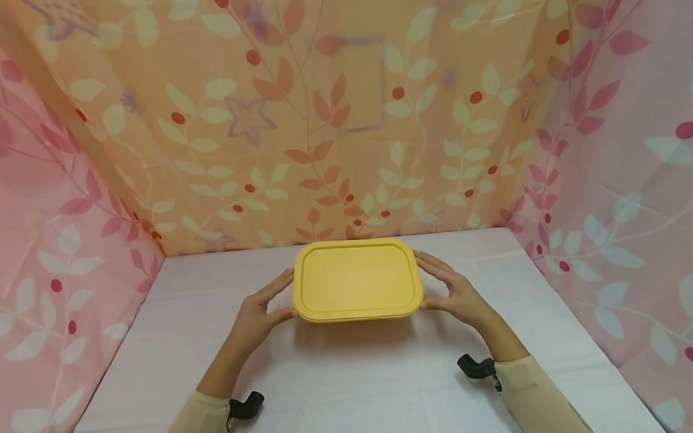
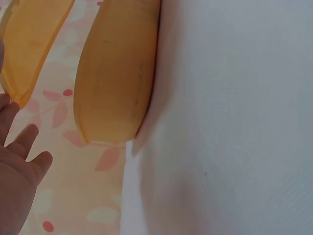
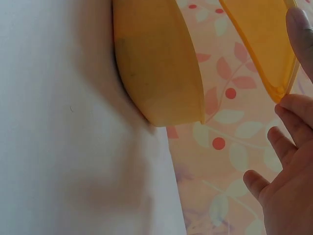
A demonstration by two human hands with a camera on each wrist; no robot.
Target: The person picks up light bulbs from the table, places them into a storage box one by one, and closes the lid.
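Note:
A yellow rectangular lid [image 1: 357,280] with rounded corners is held level between both hands. My left hand [image 1: 254,318] grips its left end, thumb at the near corner and fingers at the far one. At the opposite end my right hand [image 1: 462,296] holds it the same way. Both wrist views show a gap between the lid [image 2: 34,44] and a yellow plastic container [image 2: 117,73], which stands upright on the table below. From the head camera the container is hidden under the lid. In the right wrist view, fingertips touch the lid's corner [image 3: 279,93].
A white cloth covers the table [image 1: 353,394]. Behind it hangs an orange leaf-patterned curtain [image 1: 320,115], with pink patterned curtains [image 1: 32,253] along both sides. Black wrist cameras [image 1: 247,406] stick out from the beige sleeves [image 1: 538,394].

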